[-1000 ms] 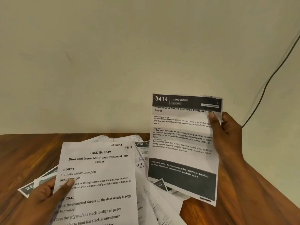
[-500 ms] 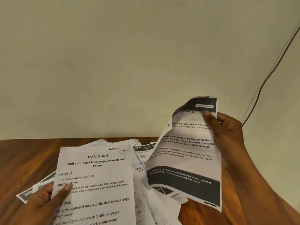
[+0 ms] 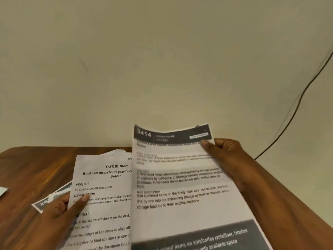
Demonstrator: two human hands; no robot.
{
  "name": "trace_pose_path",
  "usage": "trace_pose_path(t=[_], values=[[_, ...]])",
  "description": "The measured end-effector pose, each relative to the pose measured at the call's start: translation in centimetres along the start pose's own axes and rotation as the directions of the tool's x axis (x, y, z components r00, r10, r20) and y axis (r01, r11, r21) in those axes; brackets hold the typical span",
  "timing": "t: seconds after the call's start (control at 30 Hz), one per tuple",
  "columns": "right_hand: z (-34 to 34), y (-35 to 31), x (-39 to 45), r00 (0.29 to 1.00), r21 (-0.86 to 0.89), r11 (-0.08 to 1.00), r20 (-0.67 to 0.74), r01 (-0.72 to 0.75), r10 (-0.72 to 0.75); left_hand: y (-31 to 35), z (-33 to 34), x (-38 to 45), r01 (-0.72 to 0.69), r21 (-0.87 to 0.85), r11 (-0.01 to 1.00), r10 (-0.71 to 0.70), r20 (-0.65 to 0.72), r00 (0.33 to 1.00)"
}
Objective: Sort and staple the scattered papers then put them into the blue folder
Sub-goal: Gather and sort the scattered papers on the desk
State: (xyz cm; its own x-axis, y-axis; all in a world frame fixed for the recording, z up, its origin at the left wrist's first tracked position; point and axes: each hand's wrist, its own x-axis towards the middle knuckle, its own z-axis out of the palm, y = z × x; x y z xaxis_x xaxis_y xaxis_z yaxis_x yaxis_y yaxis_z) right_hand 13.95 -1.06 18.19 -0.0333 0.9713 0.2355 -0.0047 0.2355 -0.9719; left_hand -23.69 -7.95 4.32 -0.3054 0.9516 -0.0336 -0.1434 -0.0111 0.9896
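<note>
At the far left a dark-banded sheet [image 3: 45, 202] lies flat on the wooden table [image 3: 27, 170], partly under my left hand [image 3: 59, 212]. That hand pinches the left edge of the page headed Task ID 3649 [image 3: 104, 199], thumb on its face and the other fingers behind it; the page runs top-away from me, long axis front to back, leaning slightly right. More loose papers [image 3: 117, 152] peek out behind its top edge. To the right, overlapping that page's right side, is the sheet marked 3414 [image 3: 180, 186], also top-away with its long axis nearly parallel. My right hand [image 3: 225, 159] grips its upper right edge, thumb across the print. I judge I am still sorting: bringing this sheet onto the other. Next I need the edges squared up before any stapling. No stapler or blue folder shows here.
</note>
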Motion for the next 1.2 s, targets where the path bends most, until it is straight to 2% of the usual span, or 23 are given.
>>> trace_pose_path(t=[0.07,0.13,0.3,0.5,0.7,0.9,1.0,1.2], values=[[1.6,1.5,-0.1,0.987,0.07,0.992,0.129,-0.107,0.098,0.0,0.1,-0.1,0.01,-0.022,1.0,-0.01,0.03,0.999],[3.1,3.4,-0.1,0.969,0.105,0.98,0.196,-0.171,0.148,0.2,0.0,-0.3,0.013,-0.052,0.999,-0.01,0.053,0.999],[4.5,6.6,0.2,0.924,-0.054,0.964,0.273,-0.262,0.266,0.6,0.0,-1.3,0.0,-0.073,0.997,0.004,0.055,0.998],[5.1,7.0,0.6,0.934,-0.093,0.942,0.128,-0.323,0.333,0.5,0.2,-1.5,-0.023,-0.102,0.995,0.028,0.053,0.998],[5.2,7.1,0.6,0.924,-0.114,0.928,0.108,-0.354,0.366,0.2,0.1,-1.3,-0.05,-0.104,0.993,0.056,0.051,0.997],[4.6,7.1,0.9,0.934,-0.183,0.93,0.101,-0.32,0.342,-0.3,-0.5,-0.5,-0.052,-0.078,0.996,0.053,0.012,0.999],[3.0,7.0,1.6,0.941,-0.145,0.94,0.09,-0.31,0.325,-0.1,-1.2,-0.1,-0.055,-0.051,0.997,0.053,-0.038,0.998],[0.3,7.9,2.4,0.958,-0.109,0.952,-0.061,-0.285,0.28,0.4,-2.6,0.7,-0.081,-0.095,0.992,0.072,-0.094,0.993]])
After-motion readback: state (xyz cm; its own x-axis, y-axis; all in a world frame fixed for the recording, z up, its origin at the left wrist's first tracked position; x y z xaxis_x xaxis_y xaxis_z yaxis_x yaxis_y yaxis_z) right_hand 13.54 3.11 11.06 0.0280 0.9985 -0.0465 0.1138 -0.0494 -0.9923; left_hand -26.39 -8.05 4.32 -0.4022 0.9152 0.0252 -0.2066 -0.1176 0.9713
